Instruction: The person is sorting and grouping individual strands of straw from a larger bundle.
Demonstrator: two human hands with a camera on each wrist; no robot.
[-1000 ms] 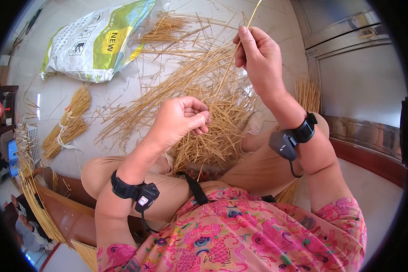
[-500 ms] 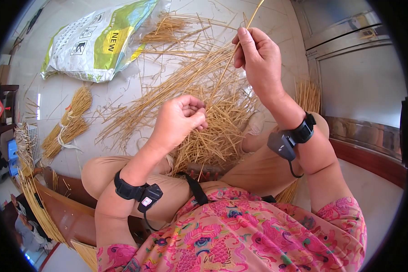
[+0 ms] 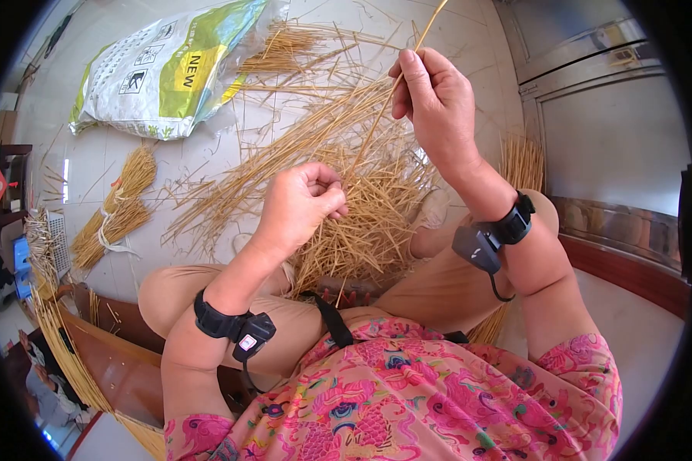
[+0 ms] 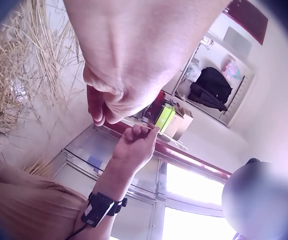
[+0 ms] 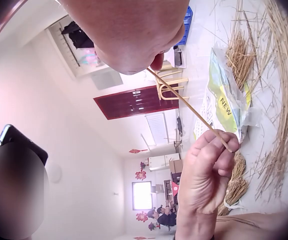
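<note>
One long golden straw (image 3: 378, 115) slants between the two hands in the head view. Its upper part is pinched between thumb and fingers of the right hand (image 3: 441, 107), and its tip sticks out above. The left hand (image 3: 300, 206), lower and to the left, has its fingers curled with the thumb against them; in the right wrist view this left hand (image 5: 206, 175) pinches the end of the straw (image 5: 186, 104). A heap of loose straw (image 3: 361, 238) lies on the floor below both hands. The left wrist view hides the left fingertips partly.
A green and white bag (image 3: 142, 77) lies at the upper left, with a tied straw bundle (image 3: 115, 207) below it. More straw (image 3: 521, 163) stands by the metal door (image 3: 615, 138) on the right. Brown wooden furniture (image 3: 115, 361) is at the lower left.
The left hand has shifted slightly left, and the right hand slightly left and down. The straw between them has moved left along with the hands.
</note>
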